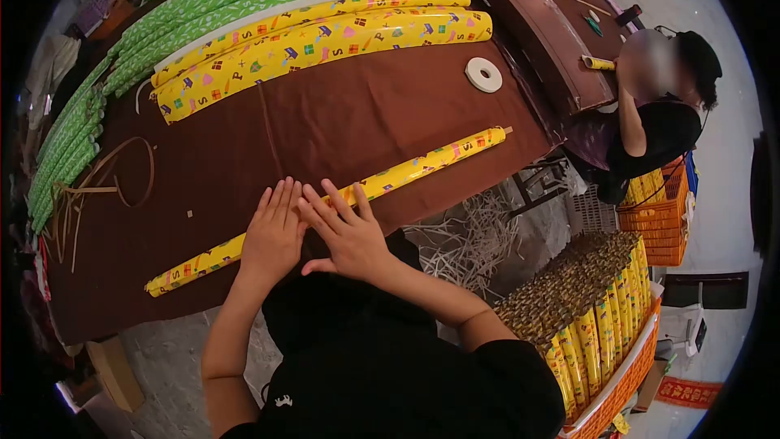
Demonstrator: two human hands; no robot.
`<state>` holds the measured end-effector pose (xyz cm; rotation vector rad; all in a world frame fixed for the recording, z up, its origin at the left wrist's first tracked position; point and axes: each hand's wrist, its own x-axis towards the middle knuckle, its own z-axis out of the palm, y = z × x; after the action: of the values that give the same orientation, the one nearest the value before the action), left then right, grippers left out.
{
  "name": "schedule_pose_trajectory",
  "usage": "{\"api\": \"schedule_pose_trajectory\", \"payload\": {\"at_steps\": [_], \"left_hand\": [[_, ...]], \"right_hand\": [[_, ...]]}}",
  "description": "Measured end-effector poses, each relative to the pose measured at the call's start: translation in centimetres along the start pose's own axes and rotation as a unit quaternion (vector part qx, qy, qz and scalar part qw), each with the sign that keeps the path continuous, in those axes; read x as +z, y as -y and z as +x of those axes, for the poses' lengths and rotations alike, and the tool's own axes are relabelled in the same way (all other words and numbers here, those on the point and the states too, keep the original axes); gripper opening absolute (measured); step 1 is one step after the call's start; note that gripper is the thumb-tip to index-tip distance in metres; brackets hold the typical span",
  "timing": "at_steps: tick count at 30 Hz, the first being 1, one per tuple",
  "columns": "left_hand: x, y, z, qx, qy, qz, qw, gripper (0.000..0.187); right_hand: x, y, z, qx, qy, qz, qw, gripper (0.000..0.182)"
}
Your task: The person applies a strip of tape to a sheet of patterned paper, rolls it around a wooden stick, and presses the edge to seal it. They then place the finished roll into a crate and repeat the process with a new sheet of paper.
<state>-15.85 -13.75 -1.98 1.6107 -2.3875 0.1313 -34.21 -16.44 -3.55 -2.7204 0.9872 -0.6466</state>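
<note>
A thin roll of yellow patterned wrapping paper (435, 160) lies slantwise near the front edge of the brown-covered table. A small tan end sticks out at its right tip. My left hand (275, 234) rests flat over the middle of the roll, fingers stretched out. Just beside it, my right hand (351, 234) also lies over the roll, fingers spread and thumb apart. The two hands touch or nearly touch at the fingers. Neither one grips anything, and the part of the roll beneath them is hidden.
Wide yellow paper sheets (325, 53) and green patterned rolls (244, 0) lie at the back. A white tape roll (484, 75) sits at right, loose tan strips (89, 189) at left. An orange crate (621, 386) holds several yellow rolls. A co-worker (662, 126) sits at right.
</note>
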Motion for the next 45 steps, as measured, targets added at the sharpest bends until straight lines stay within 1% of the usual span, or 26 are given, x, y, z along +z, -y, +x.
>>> {"api": "schedule_pose_trajectory", "payload": {"at_steps": [3,5,8,10,13,14,17,19,20,22,23,24,25,26,27,29,30,32,33,35,36,37,38,41,43,45], "left_hand": [[-0.1,-0.2,0.0,-0.019,0.016,-0.027,0.999,0.051],[0.0,-0.2,0.1,-0.027,0.022,-0.028,0.999,0.051],[0.0,-0.2,0.0,-0.029,0.024,-0.027,0.999,0.051],[0.1,-0.2,0.1,-0.03,0.022,-0.03,0.999,0.051],[0.0,-0.3,-0.1,-0.031,0.021,-0.029,0.999,0.051],[0.0,-0.3,0.0,-0.031,0.019,-0.027,0.999,0.051],[0.1,-0.3,-0.2,-0.029,0.027,-0.016,0.999,0.051],[0.0,-0.3,-0.2,-0.033,0.026,-0.026,0.999,0.052],[0.0,-0.3,-0.1,-0.038,0.032,-0.036,0.998,0.052],[-0.1,-0.3,0.1,-0.043,0.037,-0.055,0.997,0.056],[-0.2,-0.2,-0.1,-0.055,0.043,-0.072,0.995,0.059],[-0.4,-0.3,-0.1,-0.058,0.05,-0.068,0.995,0.059],[-0.8,-0.4,0.2,-0.05,0.057,-0.086,0.993,0.065],[-1.2,-0.2,0.2,-0.045,0.064,-0.102,0.992,0.071],[-0.6,0.4,-0.1,-0.033,0.061,-0.108,0.992,0.081],[-0.6,0.6,0.0,-0.025,0.061,-0.106,0.992,0.087],[-0.5,0.6,-0.1,-0.012,0.052,-0.081,0.995,0.09],[-0.6,0.4,0.0,-0.027,0.052,-0.074,0.996,0.09],[-0.6,0.3,0.0,-0.026,0.05,-0.074,0.996,0.091],[-0.6,0.4,0.0,-0.027,0.038,-0.075,0.996,0.092],[-0.4,0.4,0.0,-0.024,0.033,-0.071,0.997,0.093],[-0.3,0.3,-0.1,-0.021,0.03,-0.069,0.997,0.093],[-0.3,0.3,-0.1,-0.024,0.029,-0.071,0.997,0.093],[-0.5,0.2,-0.1,-0.019,0.027,-0.059,0.998,0.093],[-0.6,0.1,0.0,-0.022,0.027,-0.06,0.998,0.092],[-0.1,-0.1,0.0,-0.019,0.012,-0.059,0.998,0.09]], "right_hand": [[-1.3,-2.7,-2.1,-0.003,0.006,-0.095,0.995,0.092],[-3.6,-5.7,-3.6,0.026,0.03,-0.161,0.986,0.09],[-6.5,-11.8,-6.1,0.076,0.009,-0.195,0.978,0.086],[-8.1,-16.0,-7.8,0.094,0.015,-0.225,0.97,0.086],[-10.3,-20.7,-9.3,0.147,-0.025,-0.234,0.961,0.087],[-11.0,-22.0,-9.9,0.178,-0.036,-0.238,0.954,0.084],[-11.9,-25.2,-11.8,0.271,-0.059,-0.312,0.909,0.078],[-11.9,-23.1,-10.5,0.293,-0.163,-0.223,0.915,0.077],[-11.7,-20.8,-9.1,0.276,-0.18,-0.205,0.922,0.079],[-9.9,-14.4,-5.8,0.208,-0.192,-0.107,0.953,0.083],[-8.3,-11.5,-4.7,0.141,-0.155,-0.055,0.976,0.091],[-6.6,-7.9,-3.0,0.14,-0.112,0.012,0.984,0.092],[-4.5,-5.2,-1.8,0.069,-0.08,-0.037,0.994,0.093],[-2.6,-2.5,-0.9,0.035,-0.036,-0.032,0.998,0.091],[-1.1,-0.3,-0.6,-0.014,-0.023,-0.003,1.0,0.091],[0.7,2.4,-0.8,-0.013,0.004,0.029,0.999,0.095],[1.1,2.1,-0.9,-0.007,-0.008,0.02,1.0,0.095],[0.1,0.4,-1.5,-0.006,0.018,-0.063,0.998,0.095],[-0.7,-1.0,-2.0,-0.007,0.022,-0.078,0.997,0.094],[-3.1,-4.5,-3.3,0.032,0.048,-0.157,0.986,0.094],[-4.5,-6.6,-4.1,0.057,0.051,-0.166,0.983,0.095],[-5.5,-9.1,-5.1,0.081,0.026,-0.178,0.98,0.096],[-6.8,-11.7,-5.9,0.109,0.036,-0.22,0.969,0.097],[-9.9,-20.4,-9.2,0.143,-0.015,-0.219,0.965,0.09],[-11.9,-24.5,-10.9,0.208,-0.043,-0.259,0.942,0.081],[-12.6,-26.1,-11.7,0.245,-0.108,-0.362,0.893,0.073]]}}
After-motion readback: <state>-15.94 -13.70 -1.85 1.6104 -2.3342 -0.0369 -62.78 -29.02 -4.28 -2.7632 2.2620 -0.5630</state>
